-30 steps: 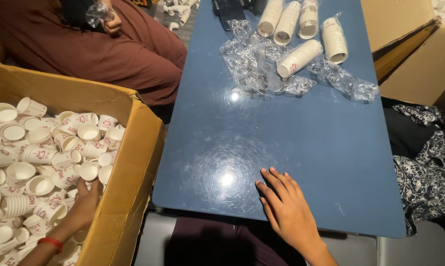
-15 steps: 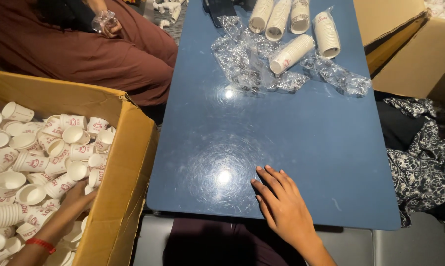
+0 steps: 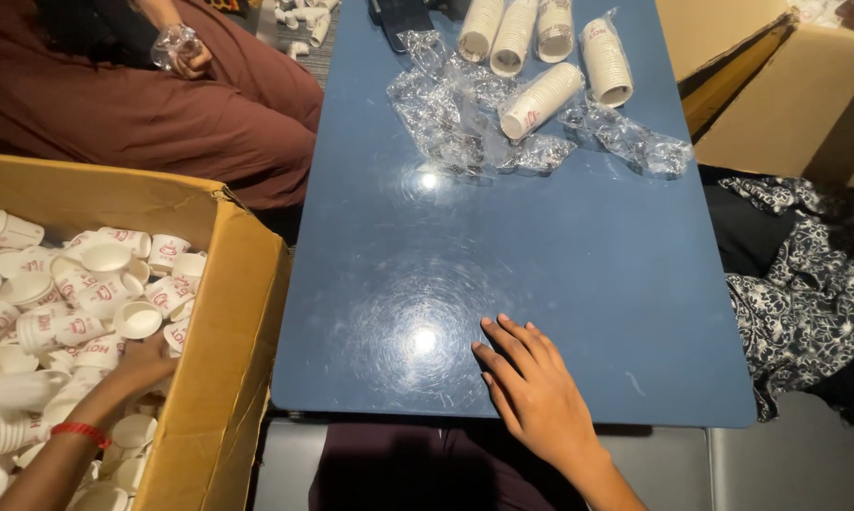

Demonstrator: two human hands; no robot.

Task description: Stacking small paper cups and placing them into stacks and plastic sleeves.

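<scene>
Paper cups (image 3: 77,303), white with red print, heaped loose in big cardboard box (image 3: 228,378) left of blue counter (image 3: 540,265). Left hand (image 3: 138,364) down inside box among cups, red band at wrist; fingers buried under cups, so grip cannot be told — curled around one or merely resting, unclear. Cups lie on all sides of that hand, most ahead and to its left, axes every which way, some upright, some on their sides. Left hand plainly the nearer one; right hand (image 3: 536,388) well apart from box, flat on counter near front edge, fingers spread, holding nothing. Far end of counter: sleeved stacks of cups (image 3: 540,99) lying on their sides, long axes mostly pointing away, among crumpled clear plastic wrappers (image 3: 455,123). Another person in dark red garment (image 3: 152,114) seated beyond box, hand clutching clear plastic. Second cardboard box (image 3: 796,95) at right, cut off by frame. Patterned cloth (image 3: 796,284) beside counter's right edge. Box's left part out of view.
</scene>
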